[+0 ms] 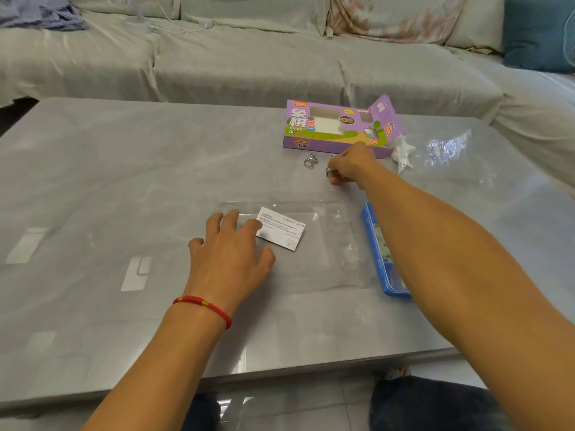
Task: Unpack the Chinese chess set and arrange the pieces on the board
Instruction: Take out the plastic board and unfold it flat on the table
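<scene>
While left hand [228,253] rests (spread), right hand [350,164] pinches metal ring [330,171].

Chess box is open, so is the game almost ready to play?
Not yet. The purple chess box lies open and a clear plastic tray with a paper slip is out. The right hand pinches a small metal piece; the left hand rests open on the tray. No board or chess pieces are laid out.
</scene>
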{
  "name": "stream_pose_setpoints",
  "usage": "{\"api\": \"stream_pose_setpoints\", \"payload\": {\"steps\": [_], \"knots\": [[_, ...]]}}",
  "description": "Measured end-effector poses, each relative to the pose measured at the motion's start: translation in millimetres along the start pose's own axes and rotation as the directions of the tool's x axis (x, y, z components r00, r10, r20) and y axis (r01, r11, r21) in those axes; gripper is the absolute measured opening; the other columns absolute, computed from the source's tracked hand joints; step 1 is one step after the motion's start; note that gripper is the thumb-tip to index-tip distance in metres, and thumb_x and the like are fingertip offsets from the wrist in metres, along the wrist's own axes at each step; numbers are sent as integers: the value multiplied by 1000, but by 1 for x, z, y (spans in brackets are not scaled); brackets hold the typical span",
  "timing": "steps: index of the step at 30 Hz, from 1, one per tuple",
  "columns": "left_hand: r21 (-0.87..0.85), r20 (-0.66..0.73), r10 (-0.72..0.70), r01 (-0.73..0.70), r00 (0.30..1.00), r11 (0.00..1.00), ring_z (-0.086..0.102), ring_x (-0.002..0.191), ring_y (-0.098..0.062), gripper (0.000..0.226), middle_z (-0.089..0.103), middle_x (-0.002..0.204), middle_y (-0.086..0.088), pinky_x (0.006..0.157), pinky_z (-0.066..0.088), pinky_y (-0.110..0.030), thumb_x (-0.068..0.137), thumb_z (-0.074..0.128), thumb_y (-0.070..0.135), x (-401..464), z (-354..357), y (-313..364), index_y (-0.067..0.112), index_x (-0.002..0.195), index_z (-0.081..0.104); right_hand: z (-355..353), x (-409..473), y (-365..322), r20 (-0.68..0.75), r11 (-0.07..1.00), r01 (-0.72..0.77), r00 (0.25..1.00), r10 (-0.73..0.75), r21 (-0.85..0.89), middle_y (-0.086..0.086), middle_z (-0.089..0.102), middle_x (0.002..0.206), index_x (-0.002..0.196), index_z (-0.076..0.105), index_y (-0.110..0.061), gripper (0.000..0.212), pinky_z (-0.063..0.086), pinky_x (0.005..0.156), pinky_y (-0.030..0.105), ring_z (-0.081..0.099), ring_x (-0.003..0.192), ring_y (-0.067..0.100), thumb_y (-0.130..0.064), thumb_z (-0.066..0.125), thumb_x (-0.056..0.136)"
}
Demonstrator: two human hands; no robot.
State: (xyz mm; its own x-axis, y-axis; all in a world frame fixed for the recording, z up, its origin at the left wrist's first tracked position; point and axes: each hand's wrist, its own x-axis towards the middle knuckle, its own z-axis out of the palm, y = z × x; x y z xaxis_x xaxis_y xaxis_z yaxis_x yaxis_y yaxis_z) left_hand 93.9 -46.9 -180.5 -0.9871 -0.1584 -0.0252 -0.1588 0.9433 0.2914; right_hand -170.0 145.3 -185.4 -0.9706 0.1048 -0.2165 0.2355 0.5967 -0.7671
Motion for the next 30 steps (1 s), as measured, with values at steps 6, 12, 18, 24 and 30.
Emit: {"api": "stream_pose_setpoints", "payload": {"steps": [6,12,18,24,30], "knots": [[-14,38,-11,12,999,1000,13,145,-29,52,24,158,-7,102,37,-47,92,52,40,3,1,3,29,142,44,0,1,2,3,977,160,987,-161,-144,15,65,94,94,62,-4,15,60,80,48,71,89,36,-11,68,82],[22,23,-23,22,999,1000,13,145,-30,51,19,159,-9,98,41,-45,91,51,32,-1,0,0,26,141,43,-10,-109,-6,266,589,683,720,-641,-432,-5,69,82,90,74,-20,14,56,74,38,62,75,12,-32,66,89],[29,63,-47,45,997,999,9,147,-29,58,11,161,-10,101,40,-47,93,49,45,-7,0,-5,26,146,36,25,-165,7,399,313,565,794,-459,-763,-1,61,102,106,65,-24,57,37,64,33,57,88,22,-73,63,76],[37,57,-56,54,997,998,12,146,-32,59,12,161,-11,99,41,-49,93,47,47,-8,1,-9,24,146,33,31,-165,7,322,668,485,874,-363,-564,-3,62,95,90,65,-21,26,50,69,30,58,83,16,-42,76,81],[28,27,-70,70,997,997,20,141,-37,56,11,160,-13,95,44,-47,96,44,42,-6,-1,-8,23,147,29,-29,-130,9,7,966,183,982,-188,183,13,73,73,81,68,-6,13,54,53,27,64,58,17,-16,73,87]]}}
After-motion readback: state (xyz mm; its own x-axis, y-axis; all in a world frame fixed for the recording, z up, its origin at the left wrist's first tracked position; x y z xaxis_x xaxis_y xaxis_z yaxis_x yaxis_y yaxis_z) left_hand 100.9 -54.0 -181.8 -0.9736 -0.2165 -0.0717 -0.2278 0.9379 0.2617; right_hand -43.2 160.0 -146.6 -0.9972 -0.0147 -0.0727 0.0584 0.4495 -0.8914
